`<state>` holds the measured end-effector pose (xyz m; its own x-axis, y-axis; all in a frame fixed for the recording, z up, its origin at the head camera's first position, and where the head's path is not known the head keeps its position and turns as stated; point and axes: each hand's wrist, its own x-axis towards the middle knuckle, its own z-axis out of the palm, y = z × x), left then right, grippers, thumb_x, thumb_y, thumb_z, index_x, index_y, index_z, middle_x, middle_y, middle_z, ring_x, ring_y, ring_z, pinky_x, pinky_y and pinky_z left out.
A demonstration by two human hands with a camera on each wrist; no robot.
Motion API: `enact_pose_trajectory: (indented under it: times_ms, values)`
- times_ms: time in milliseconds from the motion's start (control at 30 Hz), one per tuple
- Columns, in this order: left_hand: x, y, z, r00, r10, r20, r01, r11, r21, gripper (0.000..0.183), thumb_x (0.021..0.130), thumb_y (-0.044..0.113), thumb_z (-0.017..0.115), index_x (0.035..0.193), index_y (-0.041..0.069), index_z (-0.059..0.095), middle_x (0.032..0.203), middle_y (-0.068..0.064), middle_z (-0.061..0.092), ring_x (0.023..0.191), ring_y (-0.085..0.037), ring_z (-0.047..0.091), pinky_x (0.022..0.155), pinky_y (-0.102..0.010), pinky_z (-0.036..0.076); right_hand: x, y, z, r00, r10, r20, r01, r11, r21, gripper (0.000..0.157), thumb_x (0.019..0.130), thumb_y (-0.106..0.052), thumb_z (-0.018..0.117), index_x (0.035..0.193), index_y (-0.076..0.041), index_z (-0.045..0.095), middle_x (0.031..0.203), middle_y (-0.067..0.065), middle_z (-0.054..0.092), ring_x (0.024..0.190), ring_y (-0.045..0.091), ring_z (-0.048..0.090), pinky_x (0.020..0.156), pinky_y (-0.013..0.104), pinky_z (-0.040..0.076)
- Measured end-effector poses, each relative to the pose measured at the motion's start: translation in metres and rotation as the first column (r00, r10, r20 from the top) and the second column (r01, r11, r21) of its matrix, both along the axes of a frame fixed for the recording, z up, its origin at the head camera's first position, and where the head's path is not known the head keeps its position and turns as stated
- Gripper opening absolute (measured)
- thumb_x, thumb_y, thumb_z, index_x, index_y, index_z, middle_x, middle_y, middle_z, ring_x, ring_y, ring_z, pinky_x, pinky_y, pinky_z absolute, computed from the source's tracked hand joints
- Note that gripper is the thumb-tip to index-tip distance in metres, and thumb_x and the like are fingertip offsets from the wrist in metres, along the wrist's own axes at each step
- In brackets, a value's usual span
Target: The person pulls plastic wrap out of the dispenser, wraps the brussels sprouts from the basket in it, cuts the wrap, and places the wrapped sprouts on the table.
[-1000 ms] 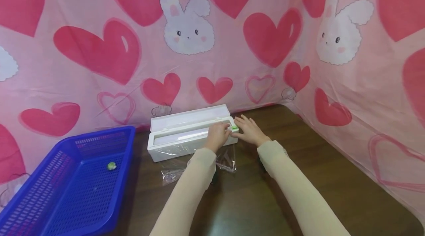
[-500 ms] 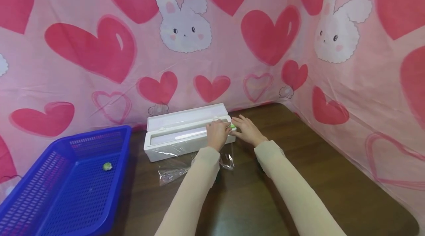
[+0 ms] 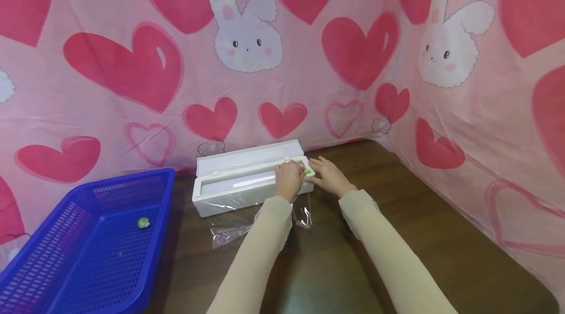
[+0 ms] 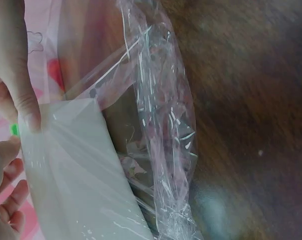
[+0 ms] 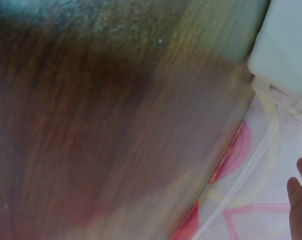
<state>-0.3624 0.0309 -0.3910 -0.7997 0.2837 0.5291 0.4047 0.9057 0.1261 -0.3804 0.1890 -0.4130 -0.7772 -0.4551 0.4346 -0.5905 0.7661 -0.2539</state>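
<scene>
A white plastic-wrap dispenser box [image 3: 240, 201] stands at the back of the table with its lid [image 3: 251, 158] raised and a roll inside. Clear plastic wrap [image 4: 163, 130] drapes over its front and bunches on the table. My left hand [image 3: 289, 179] lies over the right part of the box, its thumb and curled fingers at the small green slider [image 3: 307, 170], partly hidden by the fingertips. My right hand [image 3: 330, 177] rests at the box's right end, fingers extended; in the left wrist view its thumb [image 4: 28, 107] presses the wrapped front edge.
A blue perforated basket [image 3: 165, 216] stands on the left, with one small green-and-white piece [image 3: 143, 222] in it. Pink heart-patterned cloth [image 3: 300, 73] hangs behind and to the right of the brown wooden table [image 3: 423, 235].
My left hand has edged right, closer to the green slider. The right hand keeps its place at the box's end, and the head view has shifted slightly.
</scene>
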Motion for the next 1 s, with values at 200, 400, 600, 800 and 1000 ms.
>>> enact_pose_trajectory:
  times_ms: [200,400,600,800,1000]
  values:
    - [0.000,-0.002,-0.001,1.000,-0.028,-0.007,0.028,0.999,-0.045,0.008,0.082,0.023,0.067,0.083,0.020,0.074,0.075,-0.002,0.062,0.072,-0.023,0.059,0.064,-0.034,0.038,0.001,0.002,-0.004,1.000,0.013,-0.008,-0.013,1.000,-0.015,0.058,0.081,-0.029,0.070,0.123,0.007,0.053,0.128,0.022,0.049,0.123,0.045,0.035,0.101,0.051,0.024]
    - [0.000,-0.005,0.000,0.999,-0.040,0.005,0.040,0.998,-0.052,0.008,0.082,0.023,0.068,0.085,0.020,0.074,0.074,-0.001,0.063,0.070,-0.022,0.059,0.064,-0.033,0.039,0.001,0.002,-0.005,1.000,0.020,-0.016,-0.020,0.999,-0.034,0.057,0.081,-0.028,0.070,0.123,0.006,0.054,0.127,0.022,0.050,0.122,0.045,0.036,0.100,0.052,0.026]
    - [-0.001,-0.007,0.002,0.998,-0.056,0.010,0.057,0.996,-0.063,0.007,0.082,0.021,0.068,0.083,0.018,0.074,0.075,-0.002,0.063,0.072,-0.023,0.060,0.065,-0.034,0.040,0.000,0.003,-0.006,1.000,0.016,-0.011,-0.017,0.998,-0.060,0.057,0.081,-0.026,0.070,0.124,0.007,0.053,0.128,0.021,0.049,0.123,0.043,0.035,0.101,0.050,0.026]
    - [0.001,-0.010,0.003,0.996,-0.082,-0.028,0.081,0.995,-0.055,0.006,0.081,0.018,0.069,0.081,0.016,0.074,0.073,-0.003,0.062,0.071,-0.023,0.059,0.063,-0.035,0.040,0.001,0.003,-0.005,1.000,0.011,0.002,-0.011,0.997,-0.072,0.056,0.081,-0.025,0.070,0.125,0.006,0.052,0.129,0.021,0.049,0.124,0.042,0.035,0.101,0.050,0.027]
    - [0.000,-0.012,0.001,0.992,-0.104,-0.067,0.101,0.993,-0.054,0.006,0.080,0.017,0.068,0.079,0.015,0.074,0.072,-0.003,0.062,0.068,-0.024,0.059,0.061,-0.036,0.040,0.001,0.004,-0.006,1.000,-0.001,0.026,0.003,0.997,-0.079,0.057,0.082,-0.027,0.069,0.126,0.004,0.052,0.131,0.019,0.048,0.125,0.040,0.034,0.101,0.049,0.026]
